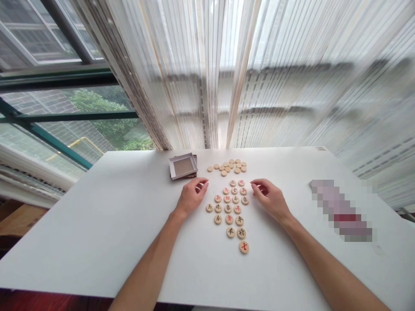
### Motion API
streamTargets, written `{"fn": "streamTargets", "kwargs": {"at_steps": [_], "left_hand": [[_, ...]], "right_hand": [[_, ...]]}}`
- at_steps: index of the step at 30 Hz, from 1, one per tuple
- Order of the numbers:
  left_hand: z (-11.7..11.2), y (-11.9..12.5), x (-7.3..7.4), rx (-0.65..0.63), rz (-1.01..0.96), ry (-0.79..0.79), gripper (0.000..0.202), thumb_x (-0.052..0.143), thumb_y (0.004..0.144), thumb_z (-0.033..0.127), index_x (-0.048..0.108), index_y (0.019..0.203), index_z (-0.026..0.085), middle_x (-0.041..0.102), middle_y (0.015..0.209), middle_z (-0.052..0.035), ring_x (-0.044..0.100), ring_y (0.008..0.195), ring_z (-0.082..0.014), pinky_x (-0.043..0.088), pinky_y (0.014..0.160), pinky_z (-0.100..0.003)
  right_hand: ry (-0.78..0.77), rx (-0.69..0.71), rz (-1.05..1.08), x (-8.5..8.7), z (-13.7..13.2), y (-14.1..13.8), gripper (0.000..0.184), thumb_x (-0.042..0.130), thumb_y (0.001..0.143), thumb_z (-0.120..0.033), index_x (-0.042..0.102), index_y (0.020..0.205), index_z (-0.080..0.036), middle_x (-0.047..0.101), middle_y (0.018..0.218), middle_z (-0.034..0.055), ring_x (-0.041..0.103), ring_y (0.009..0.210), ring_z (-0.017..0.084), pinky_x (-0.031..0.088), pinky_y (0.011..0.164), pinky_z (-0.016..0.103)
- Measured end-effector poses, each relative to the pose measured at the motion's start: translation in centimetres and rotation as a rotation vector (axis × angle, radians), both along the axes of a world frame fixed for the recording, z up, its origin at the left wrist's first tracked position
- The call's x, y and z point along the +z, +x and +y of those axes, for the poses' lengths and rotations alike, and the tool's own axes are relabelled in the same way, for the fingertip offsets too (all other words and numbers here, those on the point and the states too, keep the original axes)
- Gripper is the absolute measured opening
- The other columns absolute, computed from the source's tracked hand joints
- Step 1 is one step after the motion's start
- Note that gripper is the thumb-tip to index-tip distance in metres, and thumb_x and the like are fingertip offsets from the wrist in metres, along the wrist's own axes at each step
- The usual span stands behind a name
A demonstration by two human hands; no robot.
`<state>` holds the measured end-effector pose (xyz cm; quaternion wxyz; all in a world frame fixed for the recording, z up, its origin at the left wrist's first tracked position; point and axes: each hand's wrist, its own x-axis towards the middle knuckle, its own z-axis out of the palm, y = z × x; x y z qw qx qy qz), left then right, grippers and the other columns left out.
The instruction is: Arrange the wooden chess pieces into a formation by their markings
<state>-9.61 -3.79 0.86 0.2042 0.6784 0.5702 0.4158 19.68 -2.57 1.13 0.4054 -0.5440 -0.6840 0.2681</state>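
Observation:
Round wooden Chinese chess pieces (228, 208) lie face up in loose rows on the white table (97, 224), with red or black characters on top. Beyond them is a cluster of pieces (231, 166) whose tops show no characters. My left hand (191, 197) rests at the left of the rows, fingers curved and a little apart, holding nothing I can see. At the right side, nearest the upper pieces, my right hand (268, 198) is likewise loosely curved, thumb and forefinger apart with nothing visible between them. Neither hand appears to touch a piece.
Behind my left hand sits a shallow open box (183, 166), overlapping a darker part beneath it. A pixelated, blurred-out object (340, 211) lies on the right of the table. Striped curtains (259, 86) hang along the far edge, beside a window (65, 116) on the left.

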Motion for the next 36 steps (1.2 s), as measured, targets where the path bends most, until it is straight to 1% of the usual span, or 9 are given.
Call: {"fn": "streamTargets", "kwargs": {"at_steps": [5, 8, 10, 13, 17, 21, 25, 30, 36], "left_hand": [[1.6, 1.5, 1.7, -0.085, 0.159, 0.059, 0.023, 0.057, 0.093, 0.029, 0.065, 0.113, 0.022, 0.068, 0.112, -0.0066, 0.067, 0.086, -0.0176, 0.055, 0.074, -0.029], [3.7, 2.4, 2.3, -0.033, 0.294, 0.026, 0.028, 0.058, 0.092, 0.026, 0.062, 0.119, 0.02, 0.066, 0.117, -0.0088, 0.067, 0.081, -0.0176, 0.054, 0.086, -0.034], [5.2, 2.9, 2.2, 0.034, 0.428, -0.042, 0.032, 0.058, 0.092, 0.025, 0.059, 0.123, 0.018, 0.065, 0.12, -0.0129, 0.068, 0.09, -0.0214, 0.052, 0.092, -0.036], [6.7, 3.3, 1.7, 0.073, 0.486, -0.068, 0.03, 0.058, 0.091, 0.021, 0.06, 0.121, 0.014, 0.064, 0.12, -0.018, 0.066, 0.104, -0.0273, 0.05, 0.094, -0.038], [7.2, 3.4, 1.0, 0.116, 0.554, -0.075, 0.02, 0.051, 0.095, 0.018, 0.063, 0.11, 0.016, 0.068, 0.108, -0.0164, 0.068, 0.101, -0.0273, 0.051, 0.088, -0.037], [6.5, 3.4, 1.2, 0.166, 0.602, -0.063, 0.019, 0.049, 0.096, 0.022, 0.065, 0.107, 0.018, 0.069, 0.104, -0.0149, 0.069, 0.095, -0.0283, 0.052, 0.082, -0.038], [4.8, 3.5, 2.6, 0.171, 0.555, -0.012, 0.018, 0.057, 0.093, 0.026, 0.065, 0.108, 0.021, 0.071, 0.104, -0.0104, 0.07, 0.085, -0.0244, 0.053, 0.078, -0.036], [0.7, 4.1, 4.5, -0.127, 0.127, 0.074, 0.018, 0.064, 0.089, 0.029, 0.066, 0.106, 0.021, 0.072, 0.105, -0.0055, 0.071, 0.087, -0.0183, 0.058, 0.071, -0.027], [-2.6, 5.4, 4.1, -0.273, -0.177, 0.033, 0.022, 0.069, 0.086, 0.03, 0.068, 0.106, 0.019, 0.071, 0.11, -0.008, 0.07, 0.093, -0.0191, 0.062, 0.078, -0.031]], "right_hand": [[-0.028, -0.032, 0.07, -0.2, 0.4, -0.2, 0.031, 0.056, 0.093, -0.048, 0.067, 0.101, -0.02, 0.073, 0.088, 0.0059, 0.069, 0.068, 0.019, 0.055, 0.065, 0.032], [-0.02, -0.026, 0.102, -0.2, 0.4, -0.2, 0.033, 0.056, 0.093, -0.05, 0.067, 0.1, -0.02, 0.073, 0.088, 0.0064, 0.068, 0.067, 0.019, 0.055, 0.065, 0.032], [-0.021, -0.021, 0.119, -0.3, 0.4, -0.2, 0.033, 0.056, 0.093, -0.049, 0.066, 0.1, -0.019, 0.073, 0.088, 0.0062, 0.068, 0.067, 0.019, 0.055, 0.065, 0.032], [-0.024, -0.015, 0.135, -0.3, 0.4, -0.3, 0.031, 0.056, 0.093, -0.048, 0.066, 0.1, -0.019, 0.071, 0.087, 0.0055, 0.067, 0.067, 0.018, 0.054, 0.065, 0.032], [-0.015, -0.006, 0.157, -0.4, 0.5, -0.3, 0.031, 0.055, 0.094, -0.047, 0.066, 0.1, -0.019, 0.07, 0.085, 0.005, 0.066, 0.066, 0.018, 0.054, 0.064, 0.031], [0.001, -0.004, 0.168, -0.5, 0.6, -0.4, 0.029, 0.054, 0.095, -0.046, 0.066, 0.1, -0.019, 0.07, 0.086, 0.0051, 0.065, 0.065, 0.017, 0.055, 0.064, 0.031], [0.043, -0.021, 0.146, -0.1, 0.3, -0.5, 0.026, 0.054, 0.095, -0.042, 0.066, 0.1, -0.02, 0.07, 0.087, 0.0053, 0.066, 0.067, 0.018, 0.055, 0.064, 0.031], [0.221, 0.052, 0.106, 0.8, -1.2, -1.5, 0.016, 0.054, 0.096, -0.032, 0.065, 0.104, -0.023, 0.069, 0.093, 0.006, 0.067, 0.078, 0.019, 0.059, 0.07, 0.034], [0.395, 0.31, 0.105, 1.1, -3.6, -3.4, 0.023, 0.057, 0.093, -0.017, 0.063, 0.113, -0.026, 0.064, 0.114, 0.0089, 0.067, 0.096, 0.021, 0.062, 0.077, 0.036]]}}
